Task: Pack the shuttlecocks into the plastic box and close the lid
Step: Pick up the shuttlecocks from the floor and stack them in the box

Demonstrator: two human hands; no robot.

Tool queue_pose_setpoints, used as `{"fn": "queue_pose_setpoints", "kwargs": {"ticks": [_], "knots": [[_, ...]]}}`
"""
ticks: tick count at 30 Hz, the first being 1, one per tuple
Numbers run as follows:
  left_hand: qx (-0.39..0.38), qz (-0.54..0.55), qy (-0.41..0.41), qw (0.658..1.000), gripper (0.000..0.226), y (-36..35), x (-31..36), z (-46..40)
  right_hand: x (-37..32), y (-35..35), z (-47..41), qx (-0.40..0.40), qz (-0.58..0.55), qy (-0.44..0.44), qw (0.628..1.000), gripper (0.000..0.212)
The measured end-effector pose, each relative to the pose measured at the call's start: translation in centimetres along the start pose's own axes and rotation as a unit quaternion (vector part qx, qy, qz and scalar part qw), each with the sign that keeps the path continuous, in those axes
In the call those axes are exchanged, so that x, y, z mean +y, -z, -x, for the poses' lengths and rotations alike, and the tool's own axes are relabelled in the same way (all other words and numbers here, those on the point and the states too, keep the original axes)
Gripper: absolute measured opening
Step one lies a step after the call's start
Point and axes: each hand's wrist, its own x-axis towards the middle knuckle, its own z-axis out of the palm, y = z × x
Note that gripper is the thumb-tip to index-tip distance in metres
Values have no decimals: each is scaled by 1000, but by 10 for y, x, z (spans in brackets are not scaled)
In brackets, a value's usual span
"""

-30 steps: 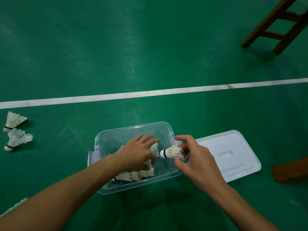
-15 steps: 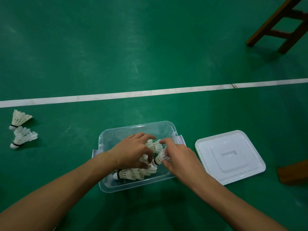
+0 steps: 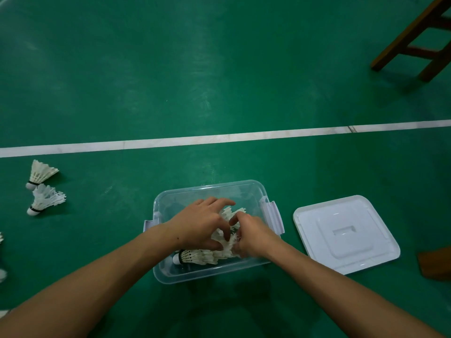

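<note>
A clear plastic box [image 3: 256, 191] stands open on the green floor. Inside it lie several white shuttlecocks [image 3: 197, 256], stacked into one another. My left hand [image 3: 200, 224] rests on the stack with fingers spread. My right hand [image 3: 251, 236] is down in the box, fingers curled around a shuttlecock pressed into the stack; the fingertips are partly hidden. The white lid [image 3: 346, 234] lies flat on the floor to the right of the box. Two loose shuttlecocks [image 3: 40, 174] [image 3: 45, 198] lie on the floor at the far left.
A white court line [image 3: 219, 137] crosses the floor beyond the box. Wooden furniture legs [image 3: 415, 37] stand at the top right. A brown wooden piece [image 3: 436, 263] sits at the right edge. Bits of more white shuttlecocks [image 3: 2, 274] show at the left edge.
My right hand carried a shuttlecock from above the box's right rim down into the box and against the stack. My left hand stayed on the stack.
</note>
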Motion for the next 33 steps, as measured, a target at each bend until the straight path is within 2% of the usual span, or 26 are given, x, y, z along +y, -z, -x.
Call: {"fn": "queue_pose_setpoints", "kwargs": {"ticks": [3, 6, 8, 10, 13, 17, 22, 25, 28, 33], "knots": [[-9, -2, -1, 1000, 34, -3, 2, -5, 0, 6, 0, -45, -10, -20, 999, 68], [-13, 12, 5, 1000, 33, -4, 1, -7, -1, 17, 5, -60, 40, -20, 997, 61], [-12, 22, 8, 1000, 31, -6, 0, -9, 0, 27, 14, -33, 34, -11, 999, 69], [-9, 38, 6, 999, 31, -8, -1, -10, 4, 39, 24, -2, -19, 4, 1000, 76], [7, 93, 9, 996, 33, -8, -2, -10, 16, 50, 35, 40, -122, 29, 991, 57], [100, 143, 13, 985, 31, 8, 0, 1, 20, 60, 42, 79, -184, 62, 978, 41], [257, 271, 86, 924, 34, 25, -2, 53, -10, 63, 48, 139, -178, 124, 966, 29], [322, 309, 161, 881, 41, 22, -14, 102, -50, 52, 48, 133, -155, 183, 962, 27], [330, 315, 240, 857, 46, 11, -32, 162, -100, 28, 45, 101, -102, 244, 959, 27], [300, 324, 350, 826, 51, -19, -61, 260, -174, -30, 33, 39, -30, 312, 949, 28]]}}
